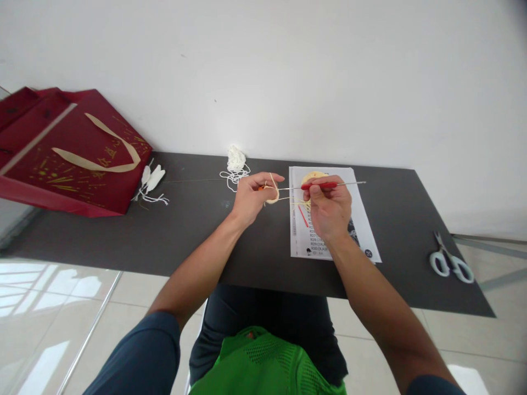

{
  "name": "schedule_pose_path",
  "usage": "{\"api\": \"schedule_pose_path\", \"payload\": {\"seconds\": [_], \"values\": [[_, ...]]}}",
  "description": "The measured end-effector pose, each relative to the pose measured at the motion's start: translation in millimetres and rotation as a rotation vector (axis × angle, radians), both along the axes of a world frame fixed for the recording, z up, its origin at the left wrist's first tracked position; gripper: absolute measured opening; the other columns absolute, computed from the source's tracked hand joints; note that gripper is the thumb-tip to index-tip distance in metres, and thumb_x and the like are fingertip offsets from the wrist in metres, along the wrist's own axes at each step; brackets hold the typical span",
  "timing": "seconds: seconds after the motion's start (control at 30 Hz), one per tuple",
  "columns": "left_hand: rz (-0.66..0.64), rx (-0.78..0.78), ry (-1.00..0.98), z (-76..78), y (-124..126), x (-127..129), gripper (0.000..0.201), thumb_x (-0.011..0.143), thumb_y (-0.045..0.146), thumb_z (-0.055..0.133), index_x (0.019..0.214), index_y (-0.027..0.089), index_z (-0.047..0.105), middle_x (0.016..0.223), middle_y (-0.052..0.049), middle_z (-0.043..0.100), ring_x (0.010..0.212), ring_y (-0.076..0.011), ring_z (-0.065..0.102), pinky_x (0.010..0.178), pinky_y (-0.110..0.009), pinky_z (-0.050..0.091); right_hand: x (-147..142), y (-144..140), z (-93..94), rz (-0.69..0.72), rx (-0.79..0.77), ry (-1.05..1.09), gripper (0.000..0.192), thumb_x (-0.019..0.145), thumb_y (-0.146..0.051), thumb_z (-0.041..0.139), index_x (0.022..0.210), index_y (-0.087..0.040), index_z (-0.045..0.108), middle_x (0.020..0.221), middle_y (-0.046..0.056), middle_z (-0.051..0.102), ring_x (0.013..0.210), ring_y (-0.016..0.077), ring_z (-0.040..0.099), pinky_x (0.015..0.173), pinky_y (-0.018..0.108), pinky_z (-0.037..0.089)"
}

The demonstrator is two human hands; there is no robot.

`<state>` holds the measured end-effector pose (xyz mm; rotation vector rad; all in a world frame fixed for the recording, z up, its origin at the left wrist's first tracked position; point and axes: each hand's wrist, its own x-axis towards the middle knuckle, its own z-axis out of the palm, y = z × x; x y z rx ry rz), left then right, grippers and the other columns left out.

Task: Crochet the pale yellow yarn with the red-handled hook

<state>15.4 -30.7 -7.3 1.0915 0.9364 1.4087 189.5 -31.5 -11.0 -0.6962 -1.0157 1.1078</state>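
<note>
Seen from above, over a dark bench [185, 230] against a white wall. Left hand [249, 198] raised just above the bench, fingers curled, thumb and forefinger pinching a small cream crochet piece [272, 196], with a strand of yarn [273, 181] looped over the forefinger. Right hand [329, 211] closed around the red grip of a crochet hook [325, 185], knuckles up, metal shaft pointing left toward the piece, thin tail end sticking out to the right. Both forearms bare, stretched forward from near, elbows apart, wrists nearly level. Best worked, judging by this, with yarn kept taut over the forefinger, piece pinched close to the working stitch, hook turned with small wrist motions rather than the whole arm. Under the right hand, a printed pattern sheet [362, 230] lying flat. Far centre, a loose heap of white yarn [236, 160]. Far left, a red gift bag [74, 153] on its side, white knitted bits [151, 181] just beside it. Near right edge, white-handled scissors [450, 263], well apart from both hands.
</note>
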Motion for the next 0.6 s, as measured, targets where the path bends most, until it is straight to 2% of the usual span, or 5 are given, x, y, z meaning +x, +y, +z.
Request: {"api": "schedule_pose_path", "payload": {"seconds": [0.2, 0.43, 0.53, 0.6], "values": [[-0.145, -0.132, -0.159, 0.8, 2.7, -4.4, 0.024, 0.059, 0.014, 0.072, 0.082, 0.017, 0.081, 0.063, -0.002, 0.063, 0.055, -0.0111, 0.049, 0.055, -0.027, 0.032, -0.1, -2.1, 3.7, 0.045, -0.012, -0.002, 0.019, 0.078, -0.036, 0.084, 0.082, -0.027, 0.067, 0.081, -0.003, 0.073, 0.061, 0.0108, 0.057, 0.06, 0.029, 0.049], [-0.275, -0.253, -0.298, 2.3, 4.1, -7.5, 0.027, 0.057, 0.015, 0.068, 0.08, 0.01, 0.08, 0.058, -0.003, 0.059, 0.053, -0.0109, 0.049, 0.055, -0.028, 0.037, 0.2, -3.5, 3.7, 0.096, 0.024, 0.036, 0.016, 0.08, -0.03, 0.084, 0.083, -0.026, 0.069, 0.083, -0.002, 0.075, 0.061, 0.0099, 0.059, 0.059, 0.028, 0.049], [-0.291, -0.243, -0.306, 2.3, 4.1, -7.4, 0.026, 0.058, 0.014, 0.068, 0.081, 0.01, 0.08, 0.058, -0.003, 0.06, 0.053, -0.0102, 0.049, 0.056, -0.027, 0.038, 1.7, -1.3, 2.7, 0.137, -0.036, 0.086, 0.02, 0.077, -0.031, 0.087, 0.082, -0.025, 0.068, 0.082, -0.003, 0.074, 0.06, 0.0082, 0.059, 0.057, 0.024, 0.05], [-0.264, -0.216, -0.28, 1.3, 4.0, -7.0, 0.024, 0.059, 0.014, 0.072, 0.081, 0.012, 0.08, 0.061, -0.003, 0.063, 0.055, -0.0101, 0.051, 0.057, -0.026, 0.038, 3.0, 1.1, 0.4, 0.183, -0.128, 0.139, 0.023, 0.075, -0.031, 0.089, 0.081, -0.024, 0.067, 0.082, -0.003, 0.074, 0.062, 0.0074, 0.06, 0.057, 0.022, 0.051]]}}
